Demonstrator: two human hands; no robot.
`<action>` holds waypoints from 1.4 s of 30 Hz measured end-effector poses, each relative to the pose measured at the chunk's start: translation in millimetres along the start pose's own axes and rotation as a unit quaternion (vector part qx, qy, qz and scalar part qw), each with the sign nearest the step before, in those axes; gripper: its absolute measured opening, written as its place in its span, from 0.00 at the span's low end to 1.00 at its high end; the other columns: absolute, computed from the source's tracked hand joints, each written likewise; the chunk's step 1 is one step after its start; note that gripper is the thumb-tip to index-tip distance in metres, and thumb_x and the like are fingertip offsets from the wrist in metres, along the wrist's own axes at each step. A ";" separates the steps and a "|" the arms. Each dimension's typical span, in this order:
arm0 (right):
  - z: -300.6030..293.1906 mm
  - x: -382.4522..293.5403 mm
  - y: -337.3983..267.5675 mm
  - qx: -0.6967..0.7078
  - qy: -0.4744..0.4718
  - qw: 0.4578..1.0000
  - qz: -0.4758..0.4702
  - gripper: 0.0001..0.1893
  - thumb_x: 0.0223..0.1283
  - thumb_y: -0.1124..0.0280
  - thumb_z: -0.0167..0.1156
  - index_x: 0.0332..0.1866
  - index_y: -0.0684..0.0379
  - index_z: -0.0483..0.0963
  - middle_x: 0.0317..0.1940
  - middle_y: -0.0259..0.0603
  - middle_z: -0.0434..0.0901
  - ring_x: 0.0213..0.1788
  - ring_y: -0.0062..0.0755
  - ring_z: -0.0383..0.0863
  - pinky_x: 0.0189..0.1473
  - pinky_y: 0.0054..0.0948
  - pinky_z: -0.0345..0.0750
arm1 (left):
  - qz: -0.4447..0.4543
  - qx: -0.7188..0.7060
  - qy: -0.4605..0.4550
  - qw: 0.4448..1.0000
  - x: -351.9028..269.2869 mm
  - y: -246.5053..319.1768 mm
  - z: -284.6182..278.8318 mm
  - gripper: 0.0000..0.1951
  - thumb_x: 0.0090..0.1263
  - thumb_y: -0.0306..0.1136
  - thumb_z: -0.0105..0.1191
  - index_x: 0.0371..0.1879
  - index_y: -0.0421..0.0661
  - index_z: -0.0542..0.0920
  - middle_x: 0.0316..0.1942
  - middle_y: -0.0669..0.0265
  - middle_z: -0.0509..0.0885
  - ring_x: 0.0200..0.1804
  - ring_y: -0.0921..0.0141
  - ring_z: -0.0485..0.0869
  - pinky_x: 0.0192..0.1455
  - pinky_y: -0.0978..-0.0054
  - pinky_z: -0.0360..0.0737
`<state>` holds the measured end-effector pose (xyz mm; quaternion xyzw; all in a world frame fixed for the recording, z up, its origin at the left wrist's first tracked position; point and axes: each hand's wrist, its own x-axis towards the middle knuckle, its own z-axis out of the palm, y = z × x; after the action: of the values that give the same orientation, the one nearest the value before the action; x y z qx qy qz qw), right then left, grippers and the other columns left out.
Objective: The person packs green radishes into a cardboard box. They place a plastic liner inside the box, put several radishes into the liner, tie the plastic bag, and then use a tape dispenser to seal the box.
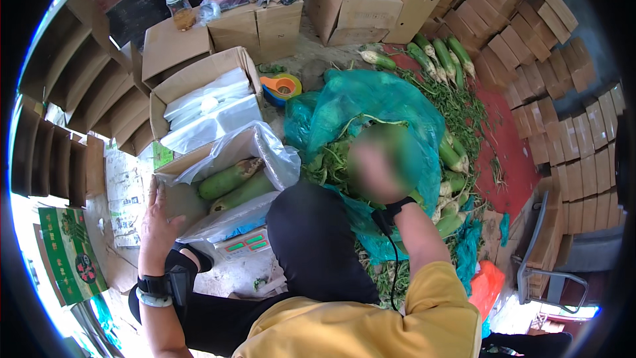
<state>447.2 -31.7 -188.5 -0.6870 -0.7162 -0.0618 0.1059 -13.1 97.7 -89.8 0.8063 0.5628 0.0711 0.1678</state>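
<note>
My left hand [161, 219] lies against the end of an open cardboard carton [191, 160], its fingers apart and nothing held. Clear plastic film [280, 159] lines the carton. Inside lie green radishes [229, 178], one with a brown, rough end. The carton sits on a digital scale [248, 244] with lit green displays. My right hand [380, 174] reaches into a large teal plastic bag [377, 92] on the floor. A blur covers that hand, so its grip is hidden. Leafy radish tops [325, 159] lie at the bag's mouth beside it.
Loose green radishes [444, 57] and trimmed leaves [464, 104] lie beyond and right of the bag. A box of plastic bags [208, 104] stands behind the carton. An orange bowl [282, 87] is near it. Stacked cartons [541, 59] and a metal-framed chair [534, 268] are at right.
</note>
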 end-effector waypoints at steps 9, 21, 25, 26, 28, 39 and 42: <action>-49.8 23.4 21.9 0.377 0.109 0.891 0.229 0.32 0.49 0.72 0.67 0.61 0.61 0.61 0.44 0.42 0.77 0.46 0.34 0.78 0.50 0.31 0.77 | 0.005 0.023 0.089 0.996 9.0 25.3 -22.4 0.26 0.52 0.25 0.58 0.55 0.35 0.74 0.59 0.51 0.72 0.56 0.54 0.76 0.59 0.64 0.72; -158.7 38.2 -20.8 0.229 0.145 0.958 0.098 0.30 0.46 0.70 0.66 0.56 0.67 0.64 0.40 0.45 0.77 0.45 0.35 0.77 0.49 0.29 0.73 | 0.501 -0.192 0.059 0.842 89.3 309.2 -9.6 0.30 0.59 0.36 0.57 0.62 0.44 0.67 0.62 0.57 0.69 0.69 0.54 0.60 0.69 0.55 0.56; -148.6 44.8 -15.5 0.147 0.102 0.983 0.047 0.18 0.44 0.67 0.65 0.43 0.60 0.76 0.46 0.51 0.76 0.53 0.46 0.73 0.53 0.39 0.72 | 0.403 -0.063 -0.018 0.913 89.2 325.9 -12.1 0.21 0.64 0.41 0.53 0.51 0.41 0.72 0.52 0.53 0.74 0.52 0.54 0.76 0.54 0.57 0.72; -150.4 47.3 -15.0 0.174 0.096 0.977 0.074 0.17 0.42 0.65 0.65 0.40 0.58 0.78 0.50 0.54 0.75 0.55 0.50 0.71 0.54 0.41 0.72 | 0.338 -0.076 -0.047 0.937 89.5 327.5 -13.9 0.19 0.65 0.42 0.51 0.46 0.40 0.73 0.46 0.51 0.77 0.44 0.53 0.80 0.47 0.58 0.76; -151.2 53.4 -16.1 0.147 0.085 0.982 0.084 0.21 0.41 0.66 0.66 0.44 0.59 0.76 0.49 0.53 0.74 0.54 0.51 0.71 0.53 0.41 0.72 | 0.329 -0.075 -0.034 0.941 94.8 322.5 -4.5 0.19 0.65 0.43 0.51 0.44 0.39 0.73 0.41 0.50 0.79 0.40 0.53 0.81 0.42 0.60 0.78; -152.2 61.9 -16.5 0.062 0.145 0.976 0.150 0.40 0.31 0.68 0.71 0.56 0.64 0.62 0.45 0.48 0.72 0.47 0.50 0.72 0.45 0.42 0.75 | 0.288 -0.042 0.011 0.956 97.4 342.8 1.9 0.22 0.66 0.51 0.48 0.28 0.40 0.79 0.25 0.54 0.83 0.33 0.56 0.83 0.34 0.62 0.80; -141.9 62.3 3.0 0.070 0.179 0.970 0.147 0.39 0.33 0.64 0.71 0.56 0.64 0.63 0.45 0.50 0.73 0.48 0.52 0.73 0.45 0.42 0.75 | 0.292 -0.052 0.070 0.952 89.8 356.1 9.5 0.17 0.65 0.47 0.50 0.27 0.44 0.79 0.23 0.57 0.82 0.30 0.59 0.83 0.31 0.66 0.80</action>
<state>457.6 -4.3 -36.4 -0.7533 -0.5794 -0.1169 0.2885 336.4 69.1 19.4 0.9186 0.3082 0.2028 0.1416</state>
